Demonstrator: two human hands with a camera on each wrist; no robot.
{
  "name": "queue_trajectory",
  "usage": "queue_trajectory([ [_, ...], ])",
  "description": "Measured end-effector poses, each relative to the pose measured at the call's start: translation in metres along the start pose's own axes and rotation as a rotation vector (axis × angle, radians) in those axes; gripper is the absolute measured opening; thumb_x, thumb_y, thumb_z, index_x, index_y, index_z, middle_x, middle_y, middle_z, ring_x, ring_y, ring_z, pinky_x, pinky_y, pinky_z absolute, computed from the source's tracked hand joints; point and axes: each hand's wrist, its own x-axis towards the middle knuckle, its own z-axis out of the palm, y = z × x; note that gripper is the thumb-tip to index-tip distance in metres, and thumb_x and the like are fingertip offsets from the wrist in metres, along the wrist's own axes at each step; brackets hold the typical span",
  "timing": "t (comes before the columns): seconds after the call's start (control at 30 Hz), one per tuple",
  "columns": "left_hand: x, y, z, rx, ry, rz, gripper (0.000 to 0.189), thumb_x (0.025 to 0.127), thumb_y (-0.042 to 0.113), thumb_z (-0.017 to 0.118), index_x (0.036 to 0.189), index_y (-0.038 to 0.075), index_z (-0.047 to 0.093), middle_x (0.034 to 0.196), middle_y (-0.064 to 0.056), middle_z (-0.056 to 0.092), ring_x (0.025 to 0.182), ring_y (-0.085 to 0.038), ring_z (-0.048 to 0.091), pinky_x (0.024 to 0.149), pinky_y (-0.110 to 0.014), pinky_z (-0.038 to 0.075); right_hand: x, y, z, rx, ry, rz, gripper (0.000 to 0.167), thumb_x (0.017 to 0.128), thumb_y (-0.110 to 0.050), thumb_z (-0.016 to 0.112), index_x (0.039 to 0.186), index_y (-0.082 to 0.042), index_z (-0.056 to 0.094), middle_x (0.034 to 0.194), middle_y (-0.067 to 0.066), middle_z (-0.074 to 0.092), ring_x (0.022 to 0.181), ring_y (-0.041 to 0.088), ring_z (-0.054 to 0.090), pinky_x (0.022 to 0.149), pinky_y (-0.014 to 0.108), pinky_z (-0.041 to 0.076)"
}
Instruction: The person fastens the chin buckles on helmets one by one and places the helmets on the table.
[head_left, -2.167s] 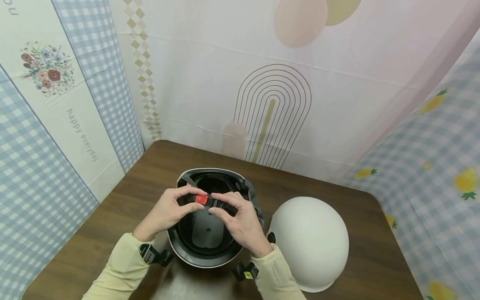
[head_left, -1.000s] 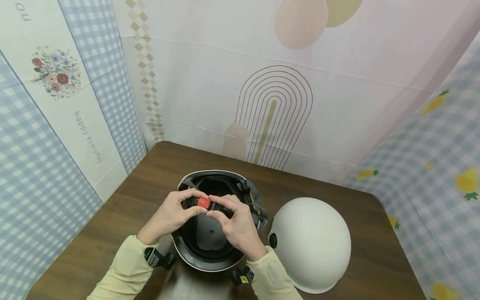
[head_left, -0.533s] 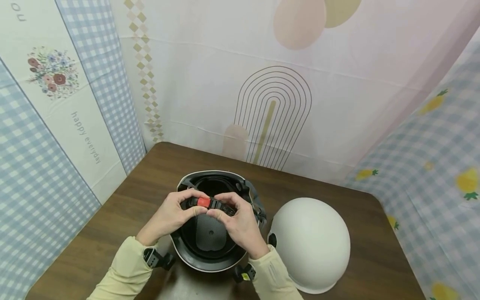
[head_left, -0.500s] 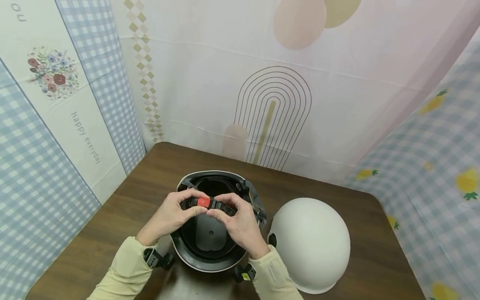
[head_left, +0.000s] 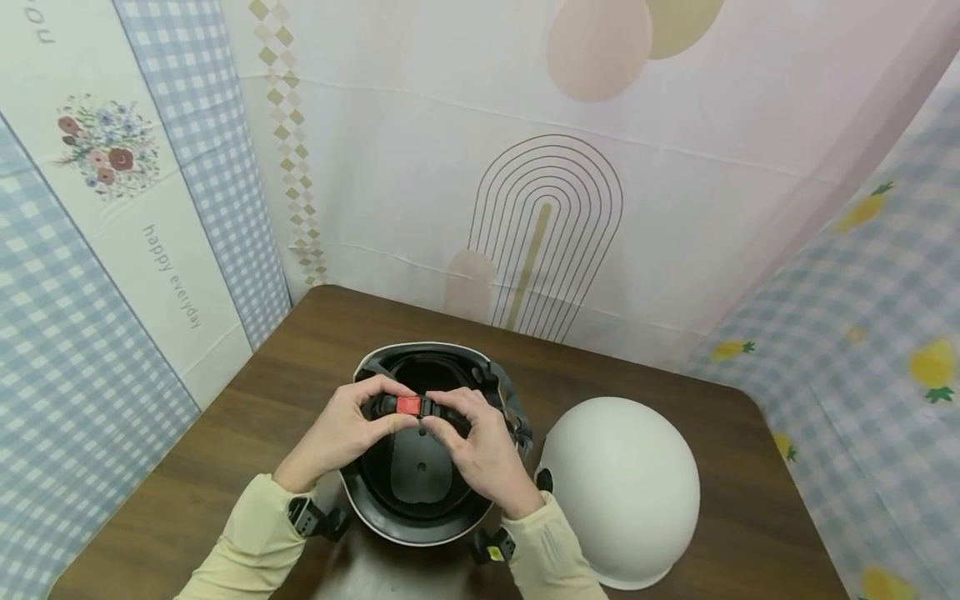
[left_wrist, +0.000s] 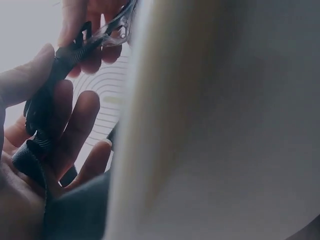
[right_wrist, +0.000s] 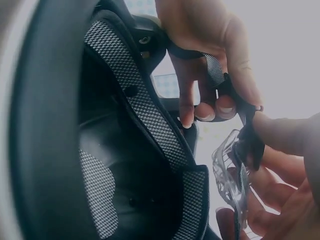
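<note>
A white helmet [head_left: 416, 533] with a black padded lining lies upside down, its opening facing up. Above the opening both hands hold its chin strap buckle [head_left: 408, 405], red in the middle with black parts at either end. My left hand [head_left: 341, 429] pinches the red end between thumb and forefinger. From the other side my right hand [head_left: 480, 442] pinches the black end and strap. The two buckle parts meet end to end. In the right wrist view, crinkled clear plastic [right_wrist: 229, 175] hangs on the strap by the right fingers, beside the textured lining [right_wrist: 145, 107].
A second white helmet [head_left: 622, 492] stands dome up just right of the first, with a black round fitting [head_left: 544, 480] on its side. Both are on a brown wooden table [head_left: 300, 333]. Printed cloth [head_left: 405, 167] hangs along the back and sides.
The right fingertips have shifted slightly right along the buckle, uncovering more of its black part than one second ago. The left hand keeps its pinch; both helmets stay in place.
</note>
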Motion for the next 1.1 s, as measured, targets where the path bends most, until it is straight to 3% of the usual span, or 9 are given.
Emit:
queue_trajectory([
  [0.17,0.0,0.001,0.0,0.038,-0.005,-0.007,0.028,0.08,0.026,0.081,0.105,0.022,0.071,0.1,0.009,0.069,0.098,-0.013,0.061,0.084,-0.03,0.048,-0.001,0.001,0.001,-0.005,0.017,-0.021,0.034,0.092,-0.034,0.067,0.124,-0.023,0.066,0.113,-0.016,0.062,0.109,0.006,0.053,0.09,0.036,0.047],
  [0.37,-0.004,-0.001,-0.002,0.214,-0.006,0.038,0.036,0.08,0.03,0.08,0.113,0.022,0.069,0.106,0.008,0.069,0.101,-0.015,0.061,0.089,-0.04,0.047,-0.003,0.003,0.002,-0.028,0.024,0.011,0.036,0.091,-0.036,0.068,0.125,-0.023,0.065,0.115,-0.015,0.062,0.109,0.007,0.052,0.092,0.039,0.045],
  [0.47,-0.009,-0.005,-0.005,0.311,0.033,0.074,0.048,0.079,0.029,0.082,0.124,0.02,0.066,0.106,0.006,0.067,0.102,-0.02,0.057,0.089,-0.046,0.043,-0.005,0.006,0.003,-0.052,0.015,0.013,0.037,0.091,-0.033,0.07,0.126,-0.022,0.065,0.116,-0.014,0.062,0.109,0.009,0.051,0.093,0.041,0.043],
  [0.6,-0.015,-0.015,-0.012,0.378,0.136,0.137,0.059,0.075,0.021,0.085,0.13,0.017,0.062,0.097,0.004,0.063,0.097,-0.02,0.053,0.09,-0.047,0.034,-0.006,0.01,0.002,-0.099,0.009,0.009,0.036,0.09,-0.029,0.071,0.126,-0.025,0.065,0.117,-0.013,0.062,0.106,0.009,0.05,0.093,0.043,0.041],
  [0.77,-0.021,-0.028,-0.016,0.376,0.24,0.173,0.056,0.076,0.009,0.083,0.128,0.006,0.062,0.119,-0.007,0.054,0.11,-0.025,0.042,0.087,-0.047,0.03,-0.009,0.014,0.001,-0.119,0.003,-0.018,0.034,0.091,-0.02,0.07,0.125,-0.022,0.065,0.113,-0.006,0.064,0.104,0.013,0.05,0.094,0.047,0.036],
  [0.97,-0.03,-0.036,-0.014,0.275,0.322,0.083,0.069,0.081,0.003,0.078,0.143,0.009,0.048,0.149,-0.009,0.03,0.131,-0.028,0.023,0.095,-0.053,0.03,-0.014,0.016,0.004,-0.182,0.026,-0.036,0.033,0.092,-0.02,0.069,0.125,-0.021,0.064,0.119,-0.007,0.059,0.11,0.013,0.045,0.095,0.046,0.031],
  [1.1,-0.032,-0.039,-0.011,0.201,0.296,0.03,0.082,0.083,0.004,0.075,0.152,0.013,0.031,0.155,-0.01,0.022,0.138,-0.027,0.022,0.106,-0.037,0.028,-0.018,0.015,0.005,-0.276,0.124,-0.06,0.034,0.093,-0.022,0.067,0.127,-0.019,0.062,0.135,0.004,0.047,0.122,0.023,0.036,0.094,0.047,0.027],
])
